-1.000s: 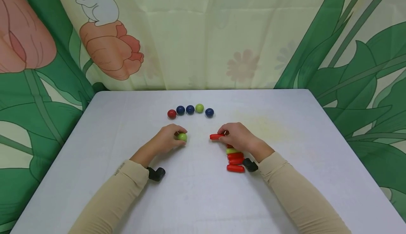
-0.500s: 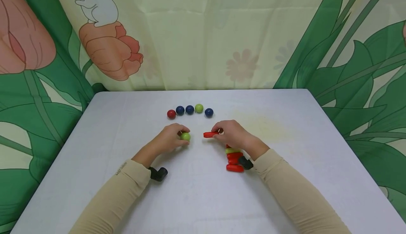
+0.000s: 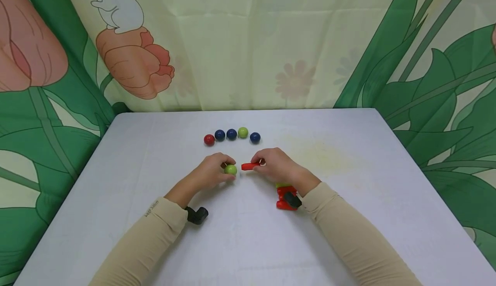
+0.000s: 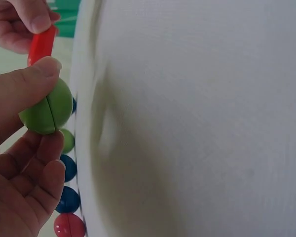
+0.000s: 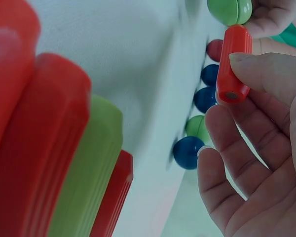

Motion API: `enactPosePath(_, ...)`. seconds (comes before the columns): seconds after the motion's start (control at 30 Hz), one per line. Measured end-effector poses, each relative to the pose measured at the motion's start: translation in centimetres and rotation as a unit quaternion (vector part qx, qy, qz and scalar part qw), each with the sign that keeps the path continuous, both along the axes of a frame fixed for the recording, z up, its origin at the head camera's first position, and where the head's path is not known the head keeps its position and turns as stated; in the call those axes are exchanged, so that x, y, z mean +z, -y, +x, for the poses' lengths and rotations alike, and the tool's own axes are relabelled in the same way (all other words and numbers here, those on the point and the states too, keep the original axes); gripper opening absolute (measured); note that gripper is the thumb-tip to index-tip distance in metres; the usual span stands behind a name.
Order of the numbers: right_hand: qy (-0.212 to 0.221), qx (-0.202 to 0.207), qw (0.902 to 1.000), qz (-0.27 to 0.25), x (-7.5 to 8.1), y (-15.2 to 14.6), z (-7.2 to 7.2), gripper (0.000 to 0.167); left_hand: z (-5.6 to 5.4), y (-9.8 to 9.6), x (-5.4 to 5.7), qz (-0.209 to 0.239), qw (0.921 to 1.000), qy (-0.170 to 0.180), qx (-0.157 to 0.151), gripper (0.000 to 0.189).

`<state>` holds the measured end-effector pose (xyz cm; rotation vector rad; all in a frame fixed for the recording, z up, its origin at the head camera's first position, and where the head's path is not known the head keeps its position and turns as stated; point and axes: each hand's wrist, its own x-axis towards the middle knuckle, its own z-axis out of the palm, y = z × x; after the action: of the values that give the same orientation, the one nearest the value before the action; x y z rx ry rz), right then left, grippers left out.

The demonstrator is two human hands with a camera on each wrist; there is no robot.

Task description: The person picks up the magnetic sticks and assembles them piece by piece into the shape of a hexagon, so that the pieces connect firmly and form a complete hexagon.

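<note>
My left hand [image 3: 211,170] pinches a light green ball [image 3: 230,170] between thumb and fingertips. A seam runs round this ball in the left wrist view. Facing it, my right hand [image 3: 276,165] grips a short red rod [image 3: 248,166] by its right part. In the right wrist view the red rod [image 5: 234,59] has ribbed sides and a small grey spot on its near end. Its other end points at the green ball, with a narrow gap between them in the head view. Both hands are close over the white table.
Behind the hands lies a row of balls: one red [image 3: 209,140], several blue [image 3: 231,134] and one green [image 3: 243,132]. Below my right wrist lie more rods, several red [image 5: 49,138] and one green [image 5: 91,163], partly hidden by the black wrist camera [image 3: 292,199]. A printed curtain [image 3: 232,62] hangs behind the table.
My right hand has carried the red rod leftward, away from the other rods. My left hand has brought the green ball slightly rightward, so the gap between rod and ball has narrowed.
</note>
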<state>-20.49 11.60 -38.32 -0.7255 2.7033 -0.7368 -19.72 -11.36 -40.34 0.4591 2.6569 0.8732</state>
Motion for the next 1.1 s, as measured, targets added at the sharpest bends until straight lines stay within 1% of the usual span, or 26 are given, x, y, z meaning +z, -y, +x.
enactPosePath(0.17,0.018,-0.012,0.9997,0.011,0.0,0.5,0.0,0.018,0.1,-0.2,0.0,0.001,1.0000,0.000,0.000,0.043)
enactPosePath(0.43,0.008,0.002,0.9998,0.017,-0.4,1.0,-0.2,0.018,0.2,-0.3,0.0,0.000,1.0000,-0.005,-0.004,0.043)
enactPosePath(0.57,0.009,0.002,0.9998,0.018,-0.4,1.2,-0.1,0.019,0.4,-0.3,0.0,-0.001,1.0000,-0.008,-0.002,0.042)
enactPosePath(0.8,0.020,-0.002,0.9997,0.015,-0.3,1.7,0.1,0.018,0.5,-0.1,-0.1,-0.004,0.9997,-0.019,-0.014,0.037)
enactPosePath(0.97,0.008,0.009,0.9999,0.011,-0.5,2.0,0.1,0.017,0.6,0.0,-0.4,-0.015,0.9995,-0.014,-0.025,0.040)
enactPosePath(1.1,0.005,0.014,0.9999,0.007,-0.8,2.2,0.0,0.015,0.6,0.0,-0.5,-0.027,0.9994,-0.013,-0.020,0.040)
